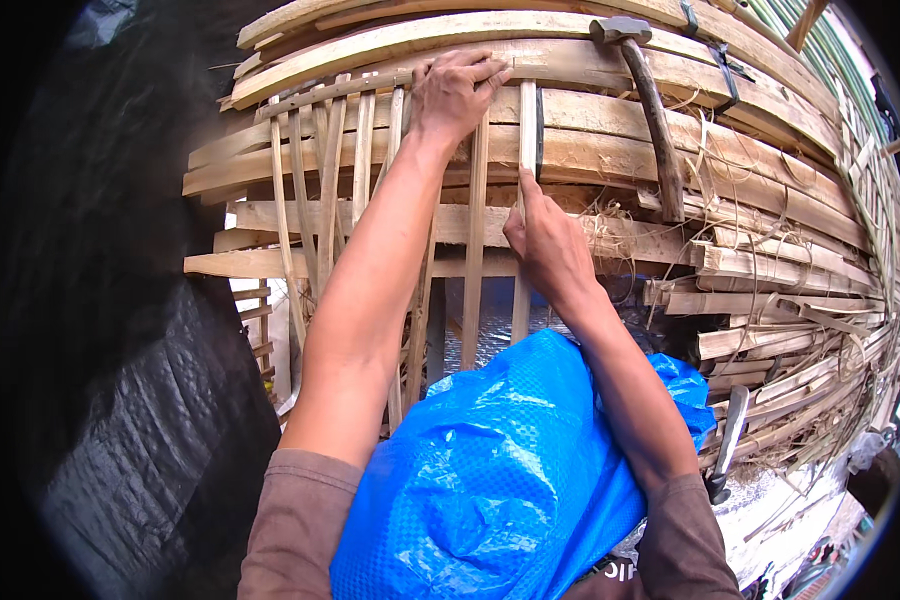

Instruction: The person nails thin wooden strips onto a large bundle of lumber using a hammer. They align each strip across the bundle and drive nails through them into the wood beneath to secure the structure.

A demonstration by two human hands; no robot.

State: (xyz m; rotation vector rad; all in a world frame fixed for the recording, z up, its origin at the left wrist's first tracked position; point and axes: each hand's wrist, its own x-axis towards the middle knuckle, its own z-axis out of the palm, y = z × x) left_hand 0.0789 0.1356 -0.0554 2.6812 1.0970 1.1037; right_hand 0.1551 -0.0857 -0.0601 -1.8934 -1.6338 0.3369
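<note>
My left hand point(455, 95) lies over a thin wooden crossbar point(350, 88), its fingers closed on the bar near the right end. Several narrow slats hang from this bar toward me, side by side with gaps, and look fastened along it. Lower and to the right, my right hand point(550, 240) grips a pale wooden slat point(527, 130), index finger laid along it. That slat's far end meets the crossbar just right of my left fingers. Another slat point(475, 250) runs down between my hands. My left palm hides part of the bar.
A hammer point(655, 130) with a dark wooden handle rests on stacked timber strips point(610, 150). Blue woven plastic sheeting point(470, 470) covers my lap. A blade point(732, 430) with a dark handle stands at the lower right. Black sheeting point(120, 400) spreads along the left.
</note>
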